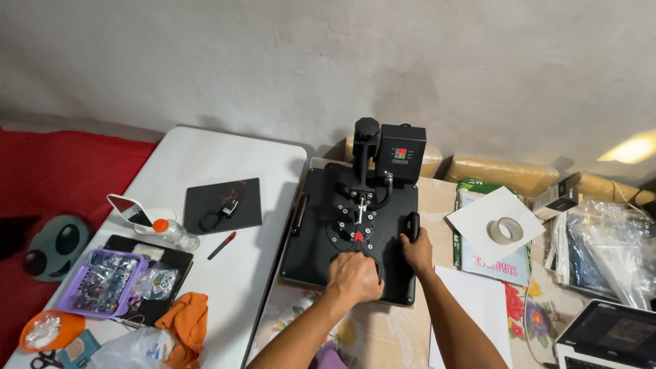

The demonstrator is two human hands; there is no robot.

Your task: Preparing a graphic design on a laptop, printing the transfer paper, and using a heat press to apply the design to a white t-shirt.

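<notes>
The heat press point(348, 229) is found shut, its black upper plate lying flat at the centre of the flowered table point(389, 335). The left hand point(354, 277) is clenched around the red-tipped handle point(357, 237) at six o'clock of the plate; the right hand point(417, 251) is curled on the black side grip point(412, 224) at four o'clock. Pressing is judged to be under way — release and opening remain to be done. A tape roll point(506, 230) on white paper point(495, 222) is noted at three o'clock, a white folding table point(225, 164) with a black mat point(223, 203) at nine o'clock. Behind — a bare, stained plaster wall point(328, 61).
</notes>
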